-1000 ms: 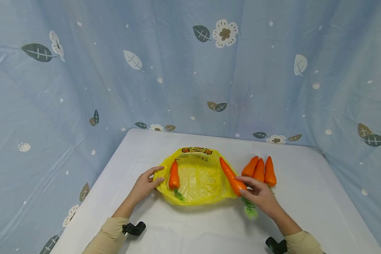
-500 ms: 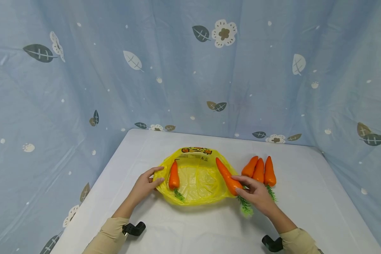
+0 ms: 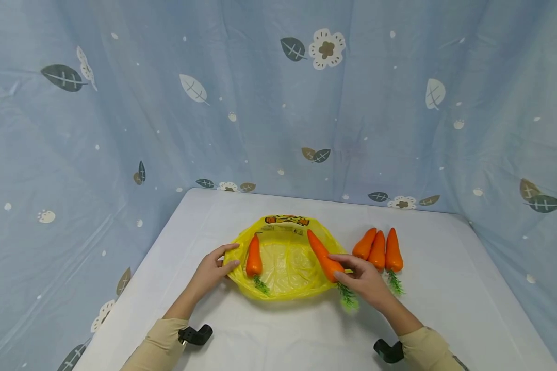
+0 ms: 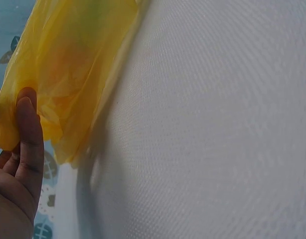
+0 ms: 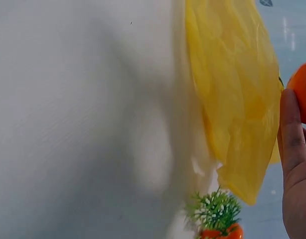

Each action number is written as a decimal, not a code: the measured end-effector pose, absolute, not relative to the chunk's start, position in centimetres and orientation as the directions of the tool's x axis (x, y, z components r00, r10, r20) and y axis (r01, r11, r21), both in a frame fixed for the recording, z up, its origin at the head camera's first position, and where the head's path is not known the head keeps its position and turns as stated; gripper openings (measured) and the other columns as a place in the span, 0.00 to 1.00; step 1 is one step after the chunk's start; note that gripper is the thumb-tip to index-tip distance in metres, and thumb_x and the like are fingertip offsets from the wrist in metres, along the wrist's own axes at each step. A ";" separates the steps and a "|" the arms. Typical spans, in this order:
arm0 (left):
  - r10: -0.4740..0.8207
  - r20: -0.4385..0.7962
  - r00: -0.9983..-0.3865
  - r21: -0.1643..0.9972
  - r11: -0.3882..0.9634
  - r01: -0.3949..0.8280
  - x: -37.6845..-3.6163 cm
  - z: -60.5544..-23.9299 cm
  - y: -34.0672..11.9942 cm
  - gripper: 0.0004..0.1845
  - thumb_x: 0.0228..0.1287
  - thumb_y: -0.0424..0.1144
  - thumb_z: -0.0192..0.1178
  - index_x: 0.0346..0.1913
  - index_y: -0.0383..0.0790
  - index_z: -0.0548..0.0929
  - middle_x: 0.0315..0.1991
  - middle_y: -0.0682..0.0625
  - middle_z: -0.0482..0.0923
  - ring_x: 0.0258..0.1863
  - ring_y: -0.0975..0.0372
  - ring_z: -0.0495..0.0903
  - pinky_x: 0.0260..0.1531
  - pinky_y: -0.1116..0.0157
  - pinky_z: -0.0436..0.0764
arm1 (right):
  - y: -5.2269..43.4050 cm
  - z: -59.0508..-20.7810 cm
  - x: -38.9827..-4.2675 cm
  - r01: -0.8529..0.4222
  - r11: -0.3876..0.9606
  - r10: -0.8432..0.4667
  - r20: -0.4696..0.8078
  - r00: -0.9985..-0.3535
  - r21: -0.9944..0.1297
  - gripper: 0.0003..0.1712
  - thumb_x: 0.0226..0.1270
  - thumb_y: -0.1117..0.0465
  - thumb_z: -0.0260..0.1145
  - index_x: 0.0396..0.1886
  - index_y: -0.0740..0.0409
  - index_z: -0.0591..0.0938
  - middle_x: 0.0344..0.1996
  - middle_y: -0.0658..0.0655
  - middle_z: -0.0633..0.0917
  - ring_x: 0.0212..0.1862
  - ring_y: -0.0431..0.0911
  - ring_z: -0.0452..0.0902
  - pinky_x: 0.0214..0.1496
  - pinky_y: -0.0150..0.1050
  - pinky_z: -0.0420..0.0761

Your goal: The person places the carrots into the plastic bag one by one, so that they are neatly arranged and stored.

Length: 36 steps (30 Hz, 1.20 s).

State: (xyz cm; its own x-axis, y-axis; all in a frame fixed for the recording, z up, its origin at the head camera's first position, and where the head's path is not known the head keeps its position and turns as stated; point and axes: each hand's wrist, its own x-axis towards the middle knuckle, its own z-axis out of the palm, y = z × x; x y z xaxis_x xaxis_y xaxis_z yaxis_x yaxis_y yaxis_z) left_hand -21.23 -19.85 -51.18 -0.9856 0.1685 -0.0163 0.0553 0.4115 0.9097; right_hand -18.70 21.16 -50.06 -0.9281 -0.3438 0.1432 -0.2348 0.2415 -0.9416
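A yellow plastic bag (image 3: 292,291) lies spread open on the table, its mouth facing the person. My left hand (image 3: 215,267) pinches the bag's left edge between thumb and fingers; the left wrist view shows the thumb (image 4: 29,124) against the yellow film. Inside the bag, at its left, lies one carrot (image 3: 254,257) with a green tuft. My right hand (image 3: 363,278) grips a second carrot (image 3: 322,257) near its leafy end, tip pointing away and over the bag's right part. In the right wrist view that carrot (image 5: 303,92) shows only partly, at the fingertips.
Right of the bag, three more carrots (image 3: 393,252) lie side by side on the white-covered table (image 3: 445,288). A blue patterned curtain (image 3: 260,103) encloses the table at the back and sides. Black wrist cameras (image 3: 197,335) sit at both cuffs.
My right hand has carried its carrot leftward, from the bag's right edge to over the bag's right part. The left hand, the bag and the carrot inside stay in place.
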 end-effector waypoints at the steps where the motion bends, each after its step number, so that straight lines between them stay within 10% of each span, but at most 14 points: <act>1: 0.168 -0.017 -0.986 0.910 0.411 0.054 -21.3 -51.3 -19.9 0.26 0.72 0.33 0.63 0.70 0.33 0.72 0.66 0.32 0.71 0.31 0.57 0.83 0.33 0.52 0.87 | 21.0 -50.1 -18.8 -0.234 0.242 -0.344 0.142 -0.928 -0.942 0.23 0.73 0.62 0.67 0.65 0.59 0.80 0.62 0.64 0.79 0.48 0.44 0.79 0.47 0.36 0.85; 36: 0.181 -0.015 -0.983 0.922 0.383 0.056 -21.3 -51.3 -20.3 0.27 0.72 0.34 0.64 0.71 0.34 0.72 0.67 0.32 0.71 0.32 0.57 0.84 0.34 0.51 0.87 | 16.2 -49.5 -20.2 -0.161 0.331 -0.337 0.043 -0.941 -0.930 0.23 0.71 0.57 0.70 0.63 0.55 0.83 0.56 0.59 0.83 0.49 0.51 0.78 0.43 0.34 0.83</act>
